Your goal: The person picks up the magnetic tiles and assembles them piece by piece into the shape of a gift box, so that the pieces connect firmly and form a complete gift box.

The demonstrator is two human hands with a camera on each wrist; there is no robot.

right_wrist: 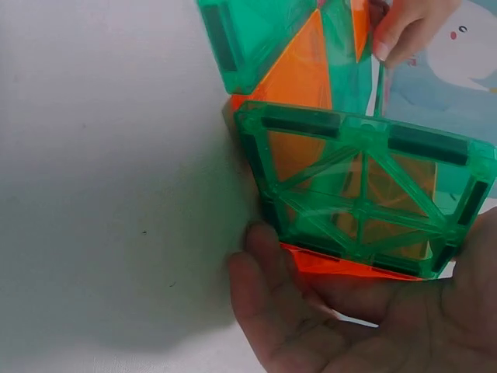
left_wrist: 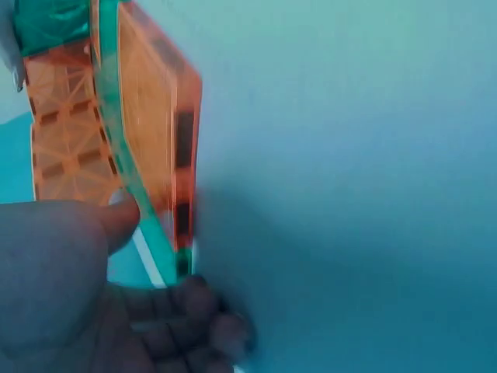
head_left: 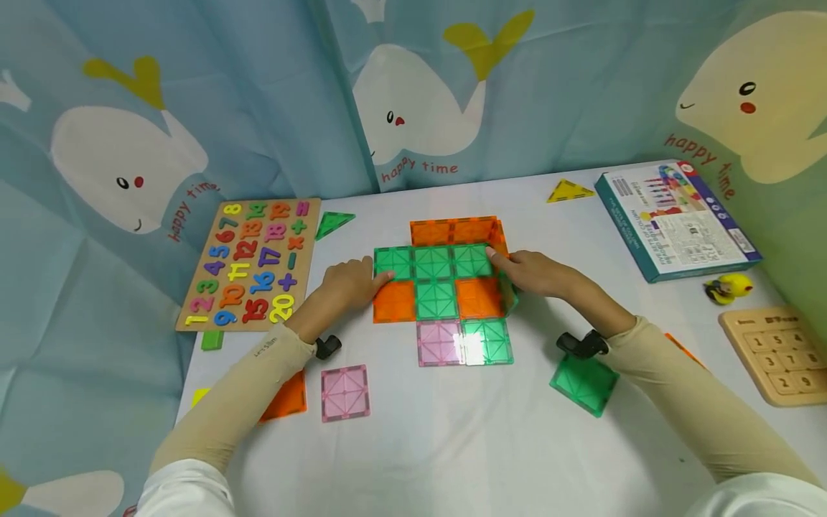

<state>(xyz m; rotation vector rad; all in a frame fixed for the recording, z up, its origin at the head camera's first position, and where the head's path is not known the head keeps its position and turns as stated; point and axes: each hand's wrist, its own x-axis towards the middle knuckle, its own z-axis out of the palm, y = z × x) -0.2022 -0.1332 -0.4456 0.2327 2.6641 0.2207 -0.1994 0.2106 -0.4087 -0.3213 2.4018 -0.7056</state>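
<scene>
A structure of translucent magnetic tiles (head_left: 436,298) lies mid-table, with green, orange and pink squares joined edge to edge. My left hand (head_left: 349,283) grips the left end of its row of green tiles (head_left: 433,263), thumb over the near corner. At the row's right end, my right hand (head_left: 536,271) holds the edge with its thumb on top. Orange tiles (head_left: 452,231) stand upright behind the row. A tilted green tile (right_wrist: 361,198) fills the middle of the right wrist view, above my right fingers. The left wrist view has the orange tile (left_wrist: 147,116) edge-on beside my thumb.
Loose pink (head_left: 345,393), orange (head_left: 287,398) and green (head_left: 584,384) square tiles lie nearer me. A number puzzle board (head_left: 248,266) is at left. On the right are a boxed set (head_left: 678,219), a small yellow figure (head_left: 729,287) and a wooden number board (head_left: 778,355). A curtain hangs behind.
</scene>
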